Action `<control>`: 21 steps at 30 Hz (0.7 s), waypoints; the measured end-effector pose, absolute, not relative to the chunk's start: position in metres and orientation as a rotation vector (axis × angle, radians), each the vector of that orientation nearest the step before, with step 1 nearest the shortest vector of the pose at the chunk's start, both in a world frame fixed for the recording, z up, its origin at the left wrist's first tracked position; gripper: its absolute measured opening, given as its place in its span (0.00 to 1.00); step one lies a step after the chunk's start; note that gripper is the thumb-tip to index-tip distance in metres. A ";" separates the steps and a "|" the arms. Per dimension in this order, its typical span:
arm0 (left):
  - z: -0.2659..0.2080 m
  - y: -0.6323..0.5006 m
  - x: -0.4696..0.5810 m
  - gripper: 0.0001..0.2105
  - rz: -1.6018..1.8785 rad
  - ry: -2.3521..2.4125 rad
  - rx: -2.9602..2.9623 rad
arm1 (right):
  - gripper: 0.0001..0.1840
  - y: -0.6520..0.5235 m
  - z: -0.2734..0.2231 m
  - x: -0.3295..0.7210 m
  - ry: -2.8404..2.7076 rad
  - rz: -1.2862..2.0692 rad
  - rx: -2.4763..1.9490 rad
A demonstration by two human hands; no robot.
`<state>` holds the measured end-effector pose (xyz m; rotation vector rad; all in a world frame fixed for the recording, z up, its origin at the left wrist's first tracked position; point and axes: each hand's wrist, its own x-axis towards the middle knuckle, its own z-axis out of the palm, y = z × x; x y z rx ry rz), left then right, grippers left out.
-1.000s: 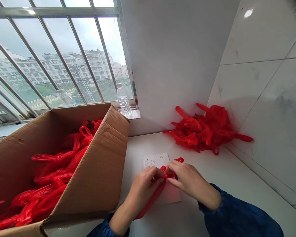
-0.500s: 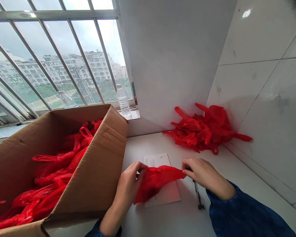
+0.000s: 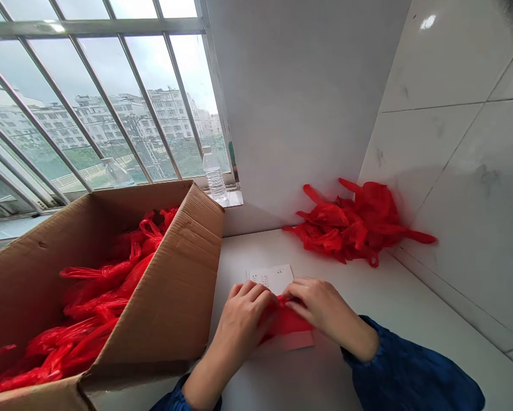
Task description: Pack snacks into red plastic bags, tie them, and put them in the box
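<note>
Between my two hands is a thin red plastic bag (image 3: 288,321), partly covered by my fingers. My left hand (image 3: 248,314) is closed on its left side. My right hand (image 3: 314,302) pinches its upper edge, close to my left fingertips. Beneath the bag lies a white sheet of paper (image 3: 277,278) with handwriting, flat on the white table; its top and lower right corner show.
A cardboard box (image 3: 166,285) full of red plastic bags (image 3: 106,274) stands at the left. A heap of red bags (image 3: 355,222) lies in the back right corner by the tiled wall. A clear bottle (image 3: 214,174) stands on the sill of the barred window.
My right hand has moved left to meet my left hand, and the bag stretched between them is now gathered. The black pen on the table is no longer visible.
</note>
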<state>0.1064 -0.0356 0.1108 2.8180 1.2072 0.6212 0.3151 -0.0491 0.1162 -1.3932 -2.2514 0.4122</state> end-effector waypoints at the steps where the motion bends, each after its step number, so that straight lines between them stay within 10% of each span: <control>1: 0.110 -0.036 0.106 0.07 0.618 1.205 2.826 | 0.07 -0.049 0.117 0.317 -2.242 0.423 -1.383; 21: 0.118 -0.043 0.102 0.06 0.876 1.109 2.764 | 0.08 -0.057 0.132 0.344 -2.098 0.329 -1.574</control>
